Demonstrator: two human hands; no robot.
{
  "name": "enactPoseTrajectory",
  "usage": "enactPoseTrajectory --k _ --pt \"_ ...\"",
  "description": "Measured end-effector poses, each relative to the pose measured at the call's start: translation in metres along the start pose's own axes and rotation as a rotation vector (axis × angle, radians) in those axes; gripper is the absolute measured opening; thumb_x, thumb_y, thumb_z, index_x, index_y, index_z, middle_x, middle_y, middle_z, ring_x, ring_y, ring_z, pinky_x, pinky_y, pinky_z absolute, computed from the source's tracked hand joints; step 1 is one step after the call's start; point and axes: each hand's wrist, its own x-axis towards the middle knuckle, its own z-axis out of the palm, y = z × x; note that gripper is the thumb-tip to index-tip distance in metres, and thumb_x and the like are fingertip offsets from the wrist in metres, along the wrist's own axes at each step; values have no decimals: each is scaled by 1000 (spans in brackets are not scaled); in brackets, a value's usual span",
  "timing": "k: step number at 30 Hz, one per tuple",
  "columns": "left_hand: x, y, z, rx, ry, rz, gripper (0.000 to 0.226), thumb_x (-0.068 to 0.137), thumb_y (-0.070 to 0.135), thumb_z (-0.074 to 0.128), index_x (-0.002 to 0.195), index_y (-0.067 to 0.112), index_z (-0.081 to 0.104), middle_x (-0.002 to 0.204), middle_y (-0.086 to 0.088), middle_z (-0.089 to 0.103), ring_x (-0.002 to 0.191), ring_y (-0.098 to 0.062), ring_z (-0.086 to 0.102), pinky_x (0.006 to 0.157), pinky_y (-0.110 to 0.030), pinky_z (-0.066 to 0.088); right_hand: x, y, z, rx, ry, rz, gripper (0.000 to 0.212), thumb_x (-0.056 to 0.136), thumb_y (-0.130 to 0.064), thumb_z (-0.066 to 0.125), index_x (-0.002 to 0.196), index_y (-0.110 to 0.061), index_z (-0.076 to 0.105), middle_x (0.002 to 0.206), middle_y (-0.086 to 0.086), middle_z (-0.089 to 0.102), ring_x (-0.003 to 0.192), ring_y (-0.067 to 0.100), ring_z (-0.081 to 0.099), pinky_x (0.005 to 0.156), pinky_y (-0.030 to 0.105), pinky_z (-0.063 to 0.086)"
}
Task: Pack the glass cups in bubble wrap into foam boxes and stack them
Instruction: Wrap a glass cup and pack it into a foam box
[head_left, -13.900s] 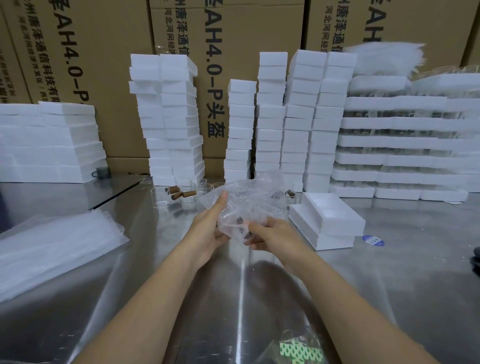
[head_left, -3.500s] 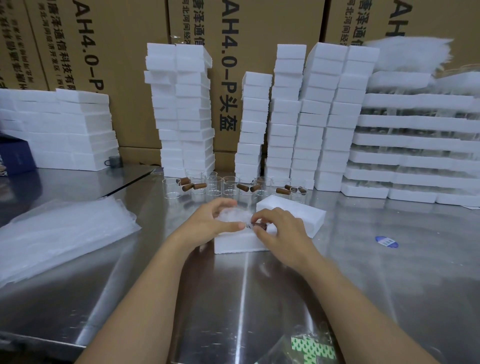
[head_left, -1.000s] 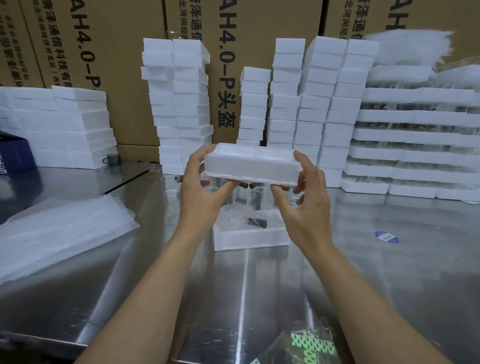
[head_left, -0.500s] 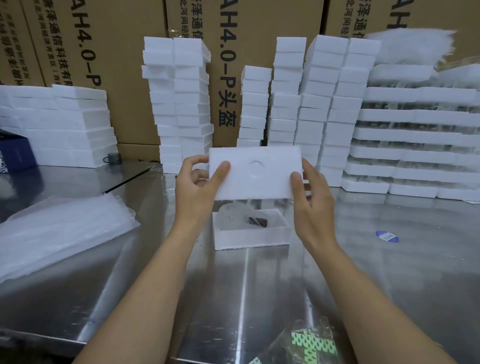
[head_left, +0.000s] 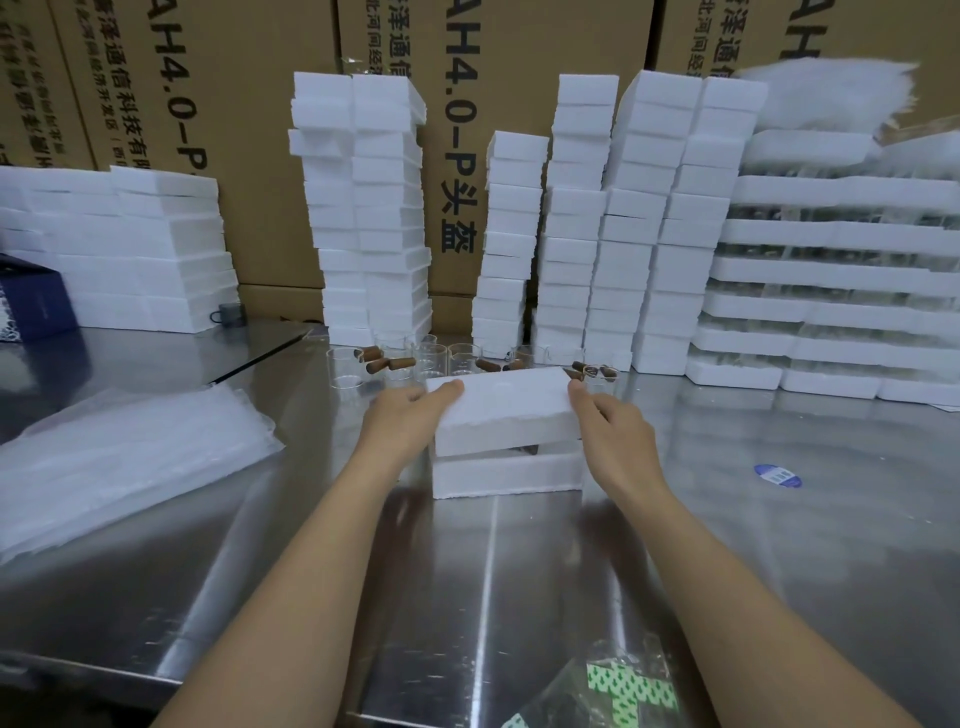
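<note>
Head view: a brushed steel table (head_left: 493, 582) with a streaky, mirror-like sheen carries everything. Near the middle of the surface sits a white foam box (head_left: 506, 474), a shallow rectangular block with a grainy, crumbly-looking front wall. A matching foam lid (head_left: 501, 402) lies over it, flat and matte. It is not fully seated: a thin gap shows along the front, wider toward the right, with a dark sliver inside. The wrapped cup itself is hidden under the lid.

The left hand (head_left: 405, 415) grasps the lid's left end, thumb on the top face. The right hand (head_left: 613, 426) grasps the right end, with its fingertips at the far right corner.

Just behind the box, a row of clear cylindrical glass cups (head_left: 345, 366) stands toward the far edge, with small brown stubby pieces (head_left: 387, 361) lying among them. Along the far edge rise tall, slightly ragged columns of white foam boxes (head_left: 363, 208). At the far right corner, wide foam trays (head_left: 831, 270) are layered with glassware between them. Brown printed cardboard cartons (head_left: 260, 130) stand behind.

Near the left edge lies a floppy heap of translucent bubble wrap bags (head_left: 119, 457). A blue oval sticker (head_left: 777, 476) lies toward the right edge, and a crinkled clear packet with a green-and-white pattern (head_left: 631, 691) sits at the near edge.
</note>
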Motion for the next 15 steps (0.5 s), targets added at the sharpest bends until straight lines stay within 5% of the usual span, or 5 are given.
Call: enactPoseTrajectory --k 4,7,15 --pt "6 -3 0 22 4 -91 50 86 65 78 105 19 73 120 -4 69 105 -24 64 88 -33 45 4 6 0 -45 -27 37 48 95 -63 47 66 -26 45 70 -8 53 71 14 52 62 34 37" --pt "9 -5 -1 19 -18 -132 67 84 68 79 128 19 68 132 -4 65 116 -27 62 92 -35 42 4 8 1 13 -55 77 42 95 -60 54 73 -25 52 80 -8 60 78 9 55 64 31 37" --pt "9 -8 1 -67 -62 -162 58 85 64 81 122 21 73 121 1 69 86 -8 58 78 -32 41 3 10 3 74 -96 138 42 93 -57 57 78 -20 45 85 -2 59 78 18 54 63 34 37"
